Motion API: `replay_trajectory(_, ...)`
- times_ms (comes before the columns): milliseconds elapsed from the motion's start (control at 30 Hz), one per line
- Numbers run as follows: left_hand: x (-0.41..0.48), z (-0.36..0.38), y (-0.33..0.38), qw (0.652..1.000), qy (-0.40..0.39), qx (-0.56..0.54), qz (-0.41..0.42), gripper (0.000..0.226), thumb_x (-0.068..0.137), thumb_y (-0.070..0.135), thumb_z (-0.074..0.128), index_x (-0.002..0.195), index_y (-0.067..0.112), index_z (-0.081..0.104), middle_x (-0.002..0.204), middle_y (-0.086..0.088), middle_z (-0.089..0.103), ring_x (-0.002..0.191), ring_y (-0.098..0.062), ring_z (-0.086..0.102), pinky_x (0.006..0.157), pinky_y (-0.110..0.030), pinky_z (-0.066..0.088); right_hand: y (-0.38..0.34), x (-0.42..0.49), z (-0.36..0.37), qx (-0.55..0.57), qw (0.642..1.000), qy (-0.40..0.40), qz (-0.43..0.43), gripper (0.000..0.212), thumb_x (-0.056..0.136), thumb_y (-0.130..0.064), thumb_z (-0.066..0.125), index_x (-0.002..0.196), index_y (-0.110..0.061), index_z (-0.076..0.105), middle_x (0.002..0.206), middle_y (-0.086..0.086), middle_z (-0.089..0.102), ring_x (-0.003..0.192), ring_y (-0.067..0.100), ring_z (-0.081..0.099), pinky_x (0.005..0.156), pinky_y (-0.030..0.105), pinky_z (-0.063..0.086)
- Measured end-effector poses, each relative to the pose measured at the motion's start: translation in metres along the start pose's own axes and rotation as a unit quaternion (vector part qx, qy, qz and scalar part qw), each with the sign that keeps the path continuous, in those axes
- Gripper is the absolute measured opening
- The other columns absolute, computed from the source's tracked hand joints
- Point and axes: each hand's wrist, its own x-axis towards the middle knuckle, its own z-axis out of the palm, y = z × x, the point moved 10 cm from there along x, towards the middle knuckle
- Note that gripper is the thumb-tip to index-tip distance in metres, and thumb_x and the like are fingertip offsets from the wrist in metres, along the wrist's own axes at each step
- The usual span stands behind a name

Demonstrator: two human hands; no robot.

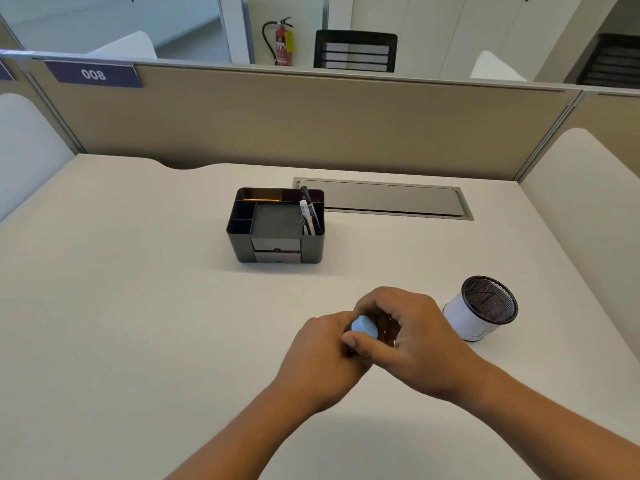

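A small container with a light blue cap (364, 327) sits between both my hands above the desk, its dark body mostly hidden. My left hand (323, 355) grips it from the left, thumb near the cap. My right hand (414, 337) curls round it from the right and above. A black desk organizer (277, 230) stands further back at the centre, with pens (309, 216) upright in its right slot and a yellow pencil (261, 200) lying in a back compartment.
A black mesh pen cup (479, 310) with a white paper wrap stands tilted to the right of my hands. A grey cable hatch (391, 200) lies in the desk (121, 289) behind the organizer. Beige partitions (311, 119) enclose the desk.
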Motion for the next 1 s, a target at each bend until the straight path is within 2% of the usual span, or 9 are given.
replay_trajectory(100, 0.005, -0.003, 0.000, 1.000, 0.014, 0.002, 0.015, 0.012, 0.081, 0.023, 0.061, 0.075, 0.032, 0.055, 0.065, 0.007, 0.061, 0.058, -0.012, 0.055, 0.054, -0.031, 0.051, 0.007, 0.000, -0.005, 0.053, 0.998, 0.010, 0.029, 0.015, 0.079, -0.029, 0.077, 0.088, -0.026, 0.066, 0.085, -0.010, 0.068, 0.081, 0.016, 0.064, 0.062, 0.026, 0.056)
replay_trajectory(200, 0.008, -0.007, -0.001, 0.999, 0.033, 0.004, 0.018, 0.011, 0.078, 0.031, 0.063, 0.085, 0.025, 0.056, 0.073, 0.004, 0.063, 0.068, -0.018, 0.062, 0.062, -0.041, 0.057, 0.018, -0.002, -0.010, 0.111, 0.991, 0.028, 0.065, 0.015, 0.078, -0.023, 0.078, 0.089, -0.026, 0.068, 0.087, -0.010, 0.069, 0.079, 0.015, 0.065, 0.062, 0.027, 0.058)
replay_trajectory(300, 0.010, -0.006, 0.002, 0.999, 0.035, 0.014, 0.032, 0.021, 0.080, 0.035, 0.064, 0.093, 0.028, 0.049, 0.077, 0.009, 0.058, 0.068, -0.012, 0.056, 0.062, -0.031, 0.054, 0.035, -0.004, -0.017, 0.196, 0.972, 0.067, 0.112, 0.014, 0.078, -0.021, 0.078, 0.090, -0.024, 0.070, 0.081, -0.007, 0.068, 0.069, 0.013, 0.063, 0.060, 0.035, 0.061)
replay_trajectory(367, 0.012, -0.004, 0.001, 0.999, 0.027, 0.020, 0.037, 0.024, 0.081, 0.036, 0.062, 0.097, 0.029, 0.045, 0.081, 0.009, 0.056, 0.068, -0.013, 0.053, 0.061, -0.028, 0.049, 0.047, -0.006, -0.022, 0.235, 0.957, 0.099, 0.135, 0.013, 0.082, -0.013, 0.078, 0.091, -0.019, 0.070, 0.076, -0.002, 0.067, 0.066, 0.016, 0.063, 0.056, 0.032, 0.059)
replay_trajectory(500, 0.021, 0.003, -0.014, 1.000, 0.012, 0.006, 0.028, 0.008, 0.089, 0.021, 0.046, 0.094, 0.026, 0.042, 0.075, 0.010, 0.048, 0.062, -0.008, 0.043, 0.056, -0.024, 0.037, 0.090, -0.017, -0.022, 0.292, 0.919, 0.173, 0.199, 0.007, 0.086, -0.005, 0.071, 0.090, -0.011, 0.070, 0.076, 0.009, 0.070, 0.062, 0.016, 0.064, 0.054, 0.025, 0.055)
replay_trajectory(600, 0.028, 0.013, -0.034, 0.999, 0.009, 0.030, 0.012, 0.011, 0.094, 0.021, 0.044, 0.103, 0.027, 0.045, 0.086, 0.015, 0.053, 0.073, -0.004, 0.051, 0.063, -0.020, 0.039, 0.132, -0.035, -0.005, 0.257, 0.912, 0.180, 0.263, 0.004, 0.087, -0.008, 0.071, 0.089, -0.010, 0.068, 0.081, 0.015, 0.071, 0.060, 0.014, 0.065, 0.053, 0.025, 0.055)
replay_trajectory(700, 0.039, 0.028, -0.059, 0.998, -0.002, 0.058, -0.003, 0.024, 0.094, 0.025, 0.050, 0.118, 0.026, 0.050, 0.108, 0.012, 0.059, 0.093, -0.007, 0.056, 0.082, -0.022, 0.046, 0.173, -0.062, 0.014, 0.196, 0.914, 0.165, 0.314, 0.006, 0.085, -0.014, 0.074, 0.087, -0.013, 0.068, 0.079, 0.016, 0.071, 0.062, 0.020, 0.065, 0.053, 0.029, 0.058)
replay_trajectory(833, 0.053, 0.048, -0.089, 0.994, -0.045, 0.098, -0.034, 0.025, 0.092, 0.022, 0.056, 0.117, 0.026, 0.056, 0.107, 0.009, 0.061, 0.093, -0.010, 0.057, 0.085, -0.025, 0.048, 0.208, -0.094, 0.019, 0.122, 0.916, 0.156, 0.350, 0.009, 0.082, -0.023, 0.077, 0.082, -0.024, 0.068, 0.073, 0.018, 0.070, 0.064, 0.033, 0.065, 0.063, 0.045, 0.058)
replay_trajectory(1000, 0.070, 0.062, -0.084, 0.990, -0.058, 0.128, -0.027, 0.029, 0.089, 0.024, 0.061, 0.118, 0.026, 0.059, 0.107, 0.008, 0.065, 0.093, -0.012, 0.060, 0.088, -0.030, 0.051, 0.225, -0.115, 0.021, 0.106, 0.916, 0.131, 0.363, 0.012, 0.081, -0.025, 0.078, 0.079, -0.028, 0.067, 0.071, 0.016, 0.070, 0.063, 0.031, 0.064, 0.060, 0.033, 0.055)
